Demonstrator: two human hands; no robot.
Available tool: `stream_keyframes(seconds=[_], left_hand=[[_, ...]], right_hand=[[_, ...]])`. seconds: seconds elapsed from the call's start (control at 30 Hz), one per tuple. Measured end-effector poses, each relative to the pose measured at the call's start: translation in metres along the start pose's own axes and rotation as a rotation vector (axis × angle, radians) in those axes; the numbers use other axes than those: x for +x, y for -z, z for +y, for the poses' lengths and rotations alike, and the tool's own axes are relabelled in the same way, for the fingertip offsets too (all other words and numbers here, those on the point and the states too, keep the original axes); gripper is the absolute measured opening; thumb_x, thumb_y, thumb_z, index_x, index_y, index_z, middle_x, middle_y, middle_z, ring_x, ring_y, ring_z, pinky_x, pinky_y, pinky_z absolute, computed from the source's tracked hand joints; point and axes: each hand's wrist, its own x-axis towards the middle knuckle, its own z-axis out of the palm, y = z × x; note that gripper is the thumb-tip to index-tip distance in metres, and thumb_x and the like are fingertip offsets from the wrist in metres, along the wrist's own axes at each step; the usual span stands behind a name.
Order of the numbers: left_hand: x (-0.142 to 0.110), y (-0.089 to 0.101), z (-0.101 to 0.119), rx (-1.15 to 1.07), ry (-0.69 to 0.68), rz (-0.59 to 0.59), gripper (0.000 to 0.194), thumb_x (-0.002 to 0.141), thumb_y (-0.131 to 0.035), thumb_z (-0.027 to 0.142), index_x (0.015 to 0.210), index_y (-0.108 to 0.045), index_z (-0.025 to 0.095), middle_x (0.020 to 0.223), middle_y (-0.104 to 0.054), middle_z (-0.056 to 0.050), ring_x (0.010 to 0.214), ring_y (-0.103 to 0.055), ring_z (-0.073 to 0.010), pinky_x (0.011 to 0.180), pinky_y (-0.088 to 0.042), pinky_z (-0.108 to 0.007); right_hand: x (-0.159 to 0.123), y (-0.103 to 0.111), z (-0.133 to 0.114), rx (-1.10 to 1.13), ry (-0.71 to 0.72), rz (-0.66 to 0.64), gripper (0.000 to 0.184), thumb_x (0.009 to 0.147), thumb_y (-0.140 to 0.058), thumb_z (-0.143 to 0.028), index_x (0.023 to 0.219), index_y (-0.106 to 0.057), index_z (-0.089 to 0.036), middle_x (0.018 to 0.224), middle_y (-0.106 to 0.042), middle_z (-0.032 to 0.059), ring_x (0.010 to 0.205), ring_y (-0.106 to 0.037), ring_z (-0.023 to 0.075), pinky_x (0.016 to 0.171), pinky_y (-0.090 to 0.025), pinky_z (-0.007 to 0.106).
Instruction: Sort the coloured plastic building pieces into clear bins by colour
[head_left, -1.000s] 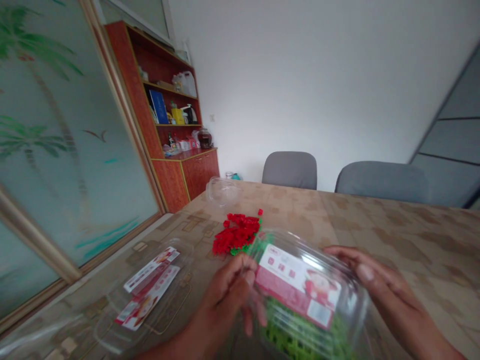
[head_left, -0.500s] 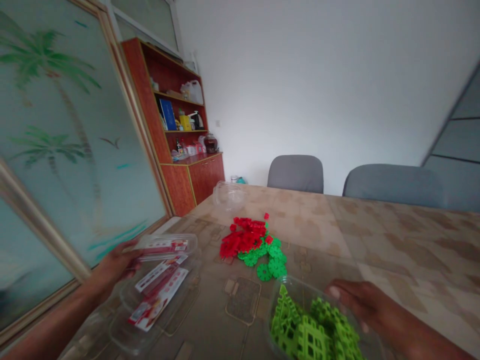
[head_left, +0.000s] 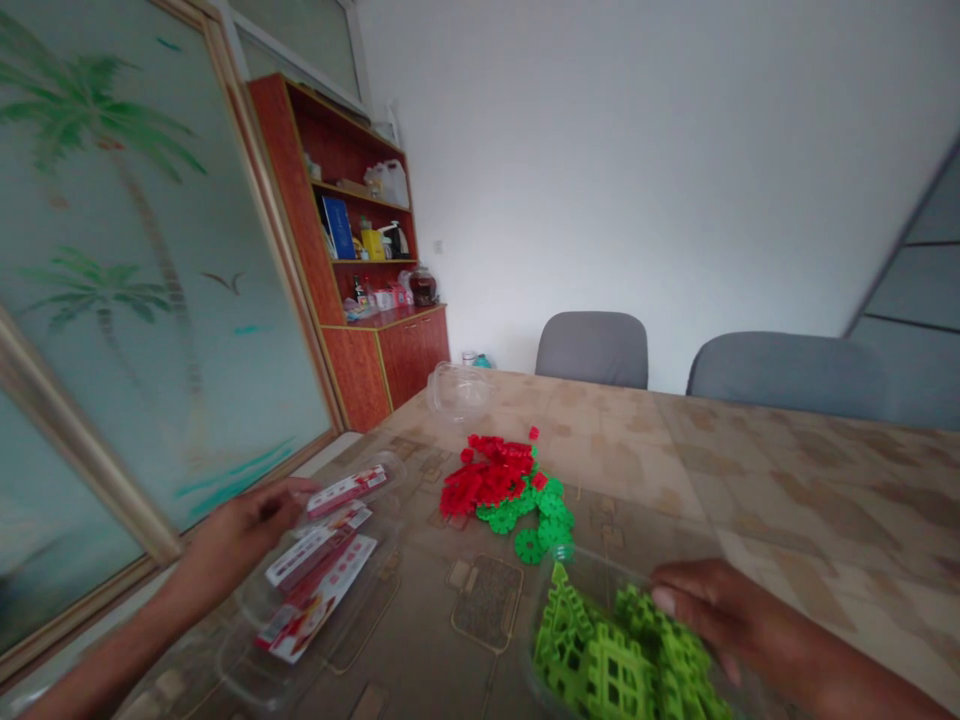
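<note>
My left hand (head_left: 241,535) rests at the left on a stack of clear plastic lids with red and white labels (head_left: 319,565), its fingers curled on the top lid's edge. My right hand (head_left: 712,615) lies at the lower right over an open clear tub (head_left: 551,570) full of light green square grid pieces (head_left: 607,660), fingers bent on the tub's rim and pieces. Between the hands, further back on the table, lies a heap of red pieces (head_left: 487,475) with darker green round pieces (head_left: 536,515) beside it.
A patterned brown table (head_left: 787,480) runs to the right. An empty clear container (head_left: 457,390) stands at its far left edge. Two grey chairs (head_left: 592,348) stand behind it. A red wooden shelf cabinet (head_left: 360,300) and a frosted glass panel with palm trees (head_left: 112,300) are at the left.
My left hand lifted the labelled lid off the green pieces' tub, carried it left and set it on the stack of lids. My right hand stayed on the open tub.
</note>
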Motion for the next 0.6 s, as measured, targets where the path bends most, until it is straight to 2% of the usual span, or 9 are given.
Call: stream_keyframes(seconds=[0.03,0.1,0.17,0.23,0.3,0.43,0.53,0.6], left_hand=[[-0.007,-0.014,0.017,-0.012,-0.003,-0.067,0.033,0.071,-0.067,0.053,0.084,-0.07,0.024,0.059,-0.06,0.001,0.047,-0.047,-0.0136,0.044,-0.036,-0.021],[-0.023,-0.045,0.051,-0.181,-0.025,-0.318,0.041,0.076,-0.063,0.056,0.097,-0.067,0.022,0.071,-0.063,-0.001,0.053,-0.052,-0.0139,0.044,-0.039,-0.021],[-0.04,-0.072,0.08,-0.36,-0.044,-0.605,0.042,0.085,-0.057,0.054,0.113,-0.062,0.023,0.099,-0.066,-0.007,0.078,-0.062,-0.0203,0.054,-0.049,-0.025],[-0.054,-0.093,0.101,-0.496,-0.029,-0.924,0.048,0.088,-0.054,0.053,0.129,-0.052,0.028,0.122,-0.059,-0.01,0.097,-0.061,-0.0244,0.061,-0.054,-0.028],[-0.061,-0.107,0.111,-0.538,0.003,-1.12,0.053,0.088,-0.055,0.053,0.136,-0.045,0.032,0.134,-0.05,-0.01,0.107,-0.057,-0.0264,0.061,-0.055,-0.027],[-0.062,-0.121,0.112,-0.532,0.127,-1.28,0.06,0.084,-0.062,0.052,0.138,-0.043,0.034,0.133,-0.049,-0.01,0.109,-0.056,-0.0273,0.051,-0.051,-0.017],[-0.06,-0.124,0.112,-0.567,0.225,-1.361,0.06,0.084,-0.063,0.051,0.138,-0.044,0.034,0.127,-0.055,-0.01,0.083,-0.064,-0.0175,0.045,-0.046,-0.013],[-0.057,-0.123,0.116,-0.59,0.247,-1.326,0.054,0.087,-0.059,0.052,0.136,-0.046,0.033,0.122,-0.059,-0.009,0.07,-0.062,-0.012,0.044,-0.045,-0.013]], right_hand=[[0.003,0.001,-0.006,0.004,0.018,0.005,0.051,0.091,-0.032,-0.065,0.064,-0.033,-0.022,0.063,-0.032,-0.0048,0.053,-0.043,0.0106,0.046,-0.037,0.019],[0.01,0.001,-0.018,0.008,0.056,0.008,0.051,0.091,-0.033,-0.065,0.063,-0.031,-0.022,0.061,-0.031,-0.0056,0.051,-0.041,0.0096,0.047,-0.036,0.019],[0.017,0.0,-0.026,0.006,0.089,0.006,0.052,0.091,-0.032,-0.065,0.062,-0.031,-0.022,0.061,-0.029,-0.006,0.05,-0.04,0.009,0.047,-0.035,0.019],[0.023,-0.003,-0.029,0.004,0.123,0.007,0.053,0.092,-0.033,-0.065,0.062,-0.031,-0.021,0.061,-0.028,-0.0058,0.051,-0.04,0.0089,0.046,-0.033,0.019],[0.025,-0.005,-0.028,0.019,0.138,-0.005,0.053,0.091,-0.036,-0.064,0.062,-0.032,-0.021,0.062,-0.029,-0.0054,0.053,-0.039,0.0088,0.046,-0.031,0.019],[0.023,-0.008,-0.027,0.064,0.141,0.005,0.054,0.09,-0.038,-0.065,0.061,-0.033,-0.021,0.061,-0.028,-0.0057,0.05,-0.036,0.0081,0.043,-0.028,0.018],[0.023,-0.007,-0.029,0.101,0.145,0.04,0.054,0.091,-0.038,-0.064,0.06,-0.034,-0.02,0.059,-0.027,-0.0061,0.049,-0.036,0.0079,0.042,-0.029,0.018],[0.026,-0.005,-0.029,0.16,0.145,0.112,0.052,0.091,-0.039,-0.063,0.064,-0.044,-0.019,0.06,-0.033,-0.0056,0.05,-0.038,0.0082,0.044,-0.032,0.018]])
